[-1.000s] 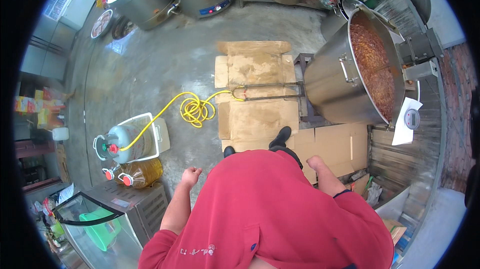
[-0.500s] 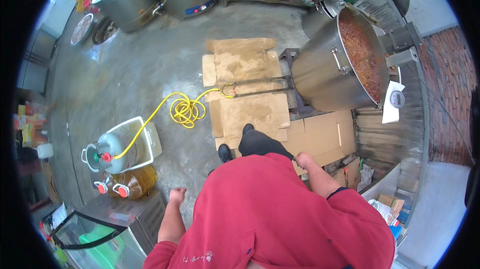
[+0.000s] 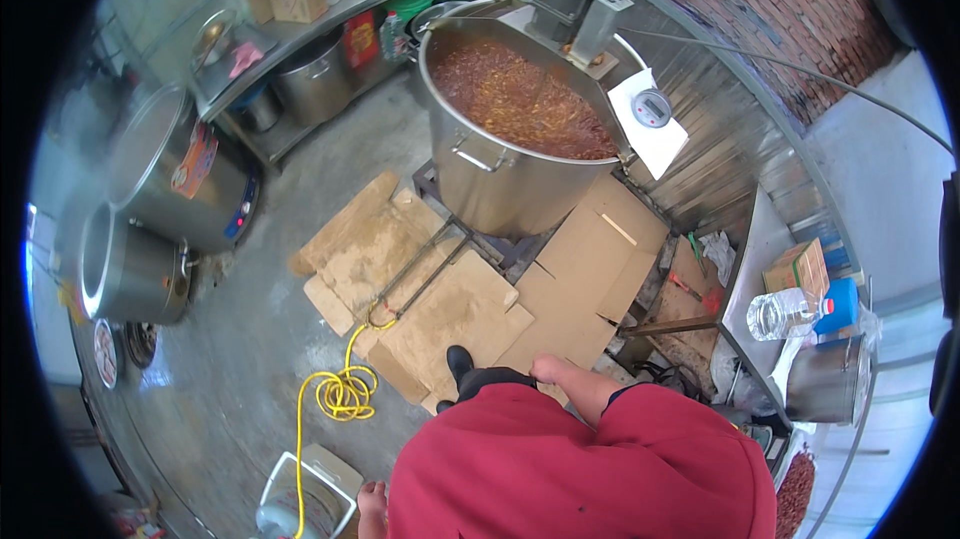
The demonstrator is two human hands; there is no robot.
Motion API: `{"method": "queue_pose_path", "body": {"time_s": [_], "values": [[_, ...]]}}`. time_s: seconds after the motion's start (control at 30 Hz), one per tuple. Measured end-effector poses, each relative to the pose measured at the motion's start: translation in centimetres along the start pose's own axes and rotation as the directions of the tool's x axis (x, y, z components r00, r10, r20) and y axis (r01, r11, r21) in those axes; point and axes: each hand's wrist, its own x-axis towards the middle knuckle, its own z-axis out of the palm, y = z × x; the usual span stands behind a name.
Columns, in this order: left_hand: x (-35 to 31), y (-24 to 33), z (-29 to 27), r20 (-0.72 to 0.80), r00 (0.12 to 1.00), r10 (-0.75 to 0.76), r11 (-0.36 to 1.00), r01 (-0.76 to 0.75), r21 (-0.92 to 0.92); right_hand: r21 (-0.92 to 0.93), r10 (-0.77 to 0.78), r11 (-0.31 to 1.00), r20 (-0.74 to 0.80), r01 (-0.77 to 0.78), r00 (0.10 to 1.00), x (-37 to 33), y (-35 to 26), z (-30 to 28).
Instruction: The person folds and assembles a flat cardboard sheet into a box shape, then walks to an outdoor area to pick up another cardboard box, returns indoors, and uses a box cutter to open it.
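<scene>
My right hand (image 3: 548, 369) hangs in front of my red top (image 3: 580, 459), its fingers curled in and nothing visible in them. Low in the picture, my left hand (image 3: 372, 497) hangs at my side near a pale plastic tub (image 3: 345, 469), also loosely curled with nothing showing in it. Neither hand touches anything. Ahead stands a large steel pot (image 3: 490, 184) full of a red, chunky mixture (image 3: 520, 99). A round dial gauge (image 3: 652, 109) sits on a white sheet at its right rim.
Flattened cardboard (image 3: 420, 289) covers the floor before the pot. A metal burner frame (image 3: 425, 274) joins a coiled yellow hose (image 3: 345, 394) running to a gas cylinder (image 3: 280, 517). Steel vats (image 3: 150, 274) stand left. A side table (image 3: 745, 309) holds a clear bottle (image 3: 785, 314).
My view has swung to the right, bringing the big pot nearer the middle and the side table into sight. My hands still hang low with nothing visible in them.
</scene>
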Motion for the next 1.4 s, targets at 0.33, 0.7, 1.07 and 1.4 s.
{"method": "queue_pose_path", "body": {"time_s": [0.33, 0.7, 1.07, 1.4], "values": [[-0.9, 6.2, -2.7, 0.03, 0.995, 0.092, 0.967, -0.096, 0.236, 0.121, 0.197, 0.972, 0.058, -0.203, 0.979, 2.1, 0.7, -1.4], [0.6, 9.5, -3.8, 0.007, 1.0, -0.014, 0.98, 0.012, 0.197, 0.039, 0.002, 0.999, 0.079, -0.005, 0.997, 3.5, 0.9, 3.3], [4.1, 5.9, -8.4, 0.05, 0.998, 0.036, 0.98, -0.045, 0.195, 0.149, 0.272, 0.952, -0.004, -0.269, 0.962, 4.4, -4.7, 2.5], [8.8, -1.3, -12.0, 0.181, 0.982, 0.048, 0.967, -0.092, 0.238, 0.097, 0.318, 0.946, -0.116, -0.308, 0.941, 2.3, -11.4, 2.6]]}}
